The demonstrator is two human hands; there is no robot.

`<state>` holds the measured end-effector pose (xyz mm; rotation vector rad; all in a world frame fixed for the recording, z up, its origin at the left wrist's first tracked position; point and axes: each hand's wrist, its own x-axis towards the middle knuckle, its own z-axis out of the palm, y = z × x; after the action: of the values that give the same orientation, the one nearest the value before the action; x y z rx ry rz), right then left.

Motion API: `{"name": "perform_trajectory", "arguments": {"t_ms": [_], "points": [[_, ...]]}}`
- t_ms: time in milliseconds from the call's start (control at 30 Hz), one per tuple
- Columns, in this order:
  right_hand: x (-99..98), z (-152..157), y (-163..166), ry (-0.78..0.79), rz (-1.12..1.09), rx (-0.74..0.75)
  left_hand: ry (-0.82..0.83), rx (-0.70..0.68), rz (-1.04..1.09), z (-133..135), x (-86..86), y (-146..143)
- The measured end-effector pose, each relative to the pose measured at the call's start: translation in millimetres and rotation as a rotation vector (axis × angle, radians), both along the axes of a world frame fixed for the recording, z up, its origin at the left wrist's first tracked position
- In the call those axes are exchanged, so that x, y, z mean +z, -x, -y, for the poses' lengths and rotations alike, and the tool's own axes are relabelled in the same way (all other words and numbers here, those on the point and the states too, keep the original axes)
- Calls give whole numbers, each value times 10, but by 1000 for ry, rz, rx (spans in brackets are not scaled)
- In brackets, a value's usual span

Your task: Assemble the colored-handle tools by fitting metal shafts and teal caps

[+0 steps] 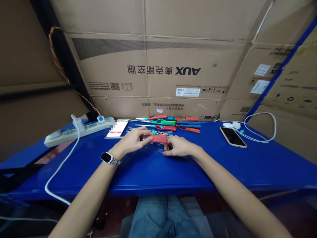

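A red lighter body (157,138) lies across the middle of the blue table (153,172), held at both ends. My left hand (135,140) pinches its left end, fingers closed on it; a smartwatch (107,157) sits on that wrist. My right hand (178,147) grips the right end with curled fingers resting on the table. Just behind, a pile of long-nosed lighters (173,124) in red, green, blue and orange lies in a row.
A phone with a lit screen (117,128) and a white power strip (76,130) with a cable lie at the left. A dark phone (232,137) and white charger cable (260,132) lie at the right. Cardboard boxes (160,66) wall the back.
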<state>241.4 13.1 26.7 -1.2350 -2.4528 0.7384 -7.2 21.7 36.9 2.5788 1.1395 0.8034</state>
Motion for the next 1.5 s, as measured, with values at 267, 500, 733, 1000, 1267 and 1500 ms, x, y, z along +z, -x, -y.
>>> {"name": "perform_trajectory", "arguments": {"t_ms": [267, 500, 733, 1000, 1267, 1500], "points": [[97, -151, -101, 187, -658, -138, 146, -97, -11, 98, 48, -56], [68, -126, 85, 101, -969, -150, 112, -145, -170, 190, -43, -244], [-21, -65, 213, 3, -1012, -111, 131, -177, -154, 192, -130, -307], [-68, -49, 200, -49, -978, -115, 198, -169, -159, 118, -156, -270], [-160, -55, 230, -94, -892, -51, 228, -124, -100, 59, -140, -189], [-163, -54, 230, -132, -834, -35, 213, -109, -97, 59, -153, -191]]}}
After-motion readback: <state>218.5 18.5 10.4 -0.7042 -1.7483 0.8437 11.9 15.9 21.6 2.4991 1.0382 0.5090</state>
